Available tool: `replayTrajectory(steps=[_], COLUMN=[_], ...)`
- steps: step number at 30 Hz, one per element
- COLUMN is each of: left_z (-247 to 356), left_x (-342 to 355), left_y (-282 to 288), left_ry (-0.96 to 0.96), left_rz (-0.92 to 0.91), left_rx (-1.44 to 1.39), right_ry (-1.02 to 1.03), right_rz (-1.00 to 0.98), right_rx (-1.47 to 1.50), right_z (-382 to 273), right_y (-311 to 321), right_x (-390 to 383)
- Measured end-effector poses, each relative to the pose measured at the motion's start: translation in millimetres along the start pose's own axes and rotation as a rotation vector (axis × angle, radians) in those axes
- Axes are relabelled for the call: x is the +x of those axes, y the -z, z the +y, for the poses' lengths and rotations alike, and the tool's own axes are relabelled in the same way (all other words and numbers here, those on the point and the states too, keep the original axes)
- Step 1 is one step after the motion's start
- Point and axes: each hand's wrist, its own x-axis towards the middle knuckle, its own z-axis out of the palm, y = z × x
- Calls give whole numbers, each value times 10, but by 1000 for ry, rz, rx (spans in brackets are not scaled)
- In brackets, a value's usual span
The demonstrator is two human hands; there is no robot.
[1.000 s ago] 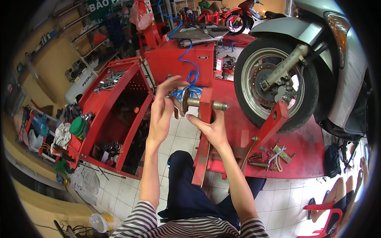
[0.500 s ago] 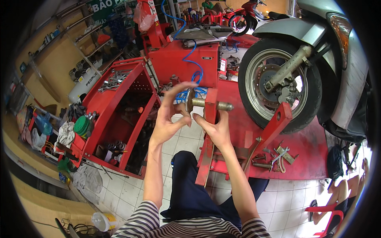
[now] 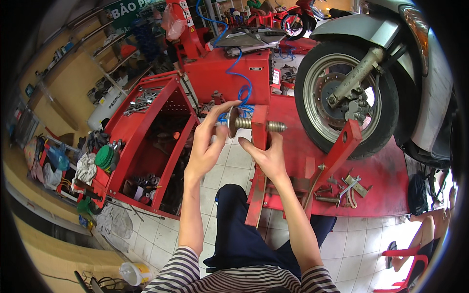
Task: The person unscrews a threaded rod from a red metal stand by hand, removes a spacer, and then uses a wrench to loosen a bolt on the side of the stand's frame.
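A red tool cart stands at left; a scooter's front wheel rests on the red lift platform; wrenches lie there
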Motion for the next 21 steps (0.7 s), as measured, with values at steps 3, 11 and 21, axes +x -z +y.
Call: replayTrajectory(steps=[3, 11, 21], left_z=[25, 82, -25], left_x=[89, 5, -37], left_y=[-58, -42, -54], left_ry=[100, 52, -106], left_rz=[46, 42, 52], left_rx=[98, -103, 86], right_ry=[-7, -9, -24], right_rz=[-1, -34, -21], right_rx=[-8, -26, -62], right_z=[12, 48, 44], right_y=[-9, 15, 15], right_x=[-2, 2, 4])
